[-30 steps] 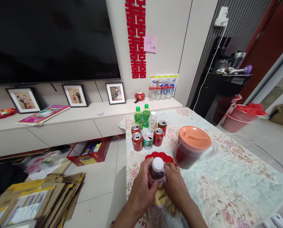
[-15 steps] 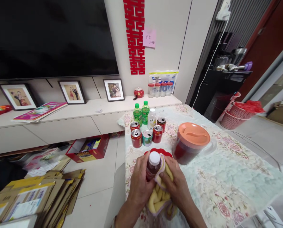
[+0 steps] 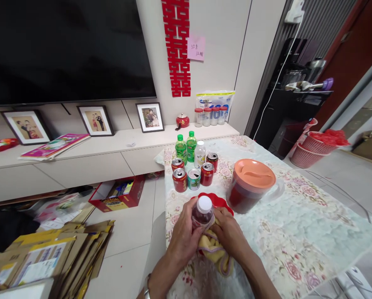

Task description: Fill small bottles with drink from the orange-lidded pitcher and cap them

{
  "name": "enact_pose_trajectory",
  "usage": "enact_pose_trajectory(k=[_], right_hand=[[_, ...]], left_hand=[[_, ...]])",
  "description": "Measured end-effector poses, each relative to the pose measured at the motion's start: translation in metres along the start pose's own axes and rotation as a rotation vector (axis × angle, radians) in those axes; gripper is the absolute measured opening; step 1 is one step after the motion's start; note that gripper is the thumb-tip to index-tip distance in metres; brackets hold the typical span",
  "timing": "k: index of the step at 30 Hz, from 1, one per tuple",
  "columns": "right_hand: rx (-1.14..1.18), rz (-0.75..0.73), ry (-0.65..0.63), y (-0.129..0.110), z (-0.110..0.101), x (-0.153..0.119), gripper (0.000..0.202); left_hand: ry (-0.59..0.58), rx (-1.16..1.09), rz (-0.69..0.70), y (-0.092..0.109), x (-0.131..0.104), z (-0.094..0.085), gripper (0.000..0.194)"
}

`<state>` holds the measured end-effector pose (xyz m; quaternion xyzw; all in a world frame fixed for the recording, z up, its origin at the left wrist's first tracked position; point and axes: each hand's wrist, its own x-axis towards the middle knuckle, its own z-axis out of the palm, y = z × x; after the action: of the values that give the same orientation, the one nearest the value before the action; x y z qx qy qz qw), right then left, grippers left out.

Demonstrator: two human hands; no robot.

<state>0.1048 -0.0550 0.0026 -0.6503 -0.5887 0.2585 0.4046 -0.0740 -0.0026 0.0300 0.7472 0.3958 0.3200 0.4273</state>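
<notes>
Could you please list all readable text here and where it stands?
"囍", repeated: red paper-cut strip.
"35": square pink paper note; other handwriting unclear.
White-and-blue plastic bag: large number partly hidden, uncertain.
Too small or blurred: red metal cans, teal metal can, green-capped plastic bottles, clear plastic bottle, brown cardboard packages.
Dark white-capped plastic bottle: nothing readable.

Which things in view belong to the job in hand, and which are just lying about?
In use:
- bottle, in the left hand
- yellow cloth, in the right hand, against the bottle
- red dish, under the hands

Seemingly just lying about, untouched:
- pitcher
- cans
- jars
- photo frames
- cardboard
</notes>
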Motion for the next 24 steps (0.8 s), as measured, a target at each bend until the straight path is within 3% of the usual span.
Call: enact_pose_trajectory(k=[5,10,12,18,21,24], right_hand=[[0.062,-0.005,0.079,-0.006,-0.001,-0.011,0.052],[0.093,-0.044,0.144,-0.012,-0.009,-0.018,0.051],[0.097,-0.055,0.147,-0.01,-0.008,-0.016,0.05],[0.053,-0.067,0.108,0.0,-0.001,-0.011,0.04],[0.012,-0.082,0.114,-0.006,-0.006,-0.012,0.039],[-0.022,-0.112,0.142,-0.023,-0.017,-0.015,0.039]], left_hand=[[0.01,0.004,0.03,-0.003,0.007,-0.001,0.083],[0.033,-0.065,0.036,-0.007,0.012,0.003,0.062],[0.031,-0.129,0.011,-0.009,0.012,0.005,0.065],[-0.124,-0.224,-0.045,-0.01,0.011,0.001,0.08],[-0.07,-0.217,-0.069,-0.008,0.01,0.001,0.09],[0.034,-0.204,-0.037,-0.01,0.009,0.009,0.081]])
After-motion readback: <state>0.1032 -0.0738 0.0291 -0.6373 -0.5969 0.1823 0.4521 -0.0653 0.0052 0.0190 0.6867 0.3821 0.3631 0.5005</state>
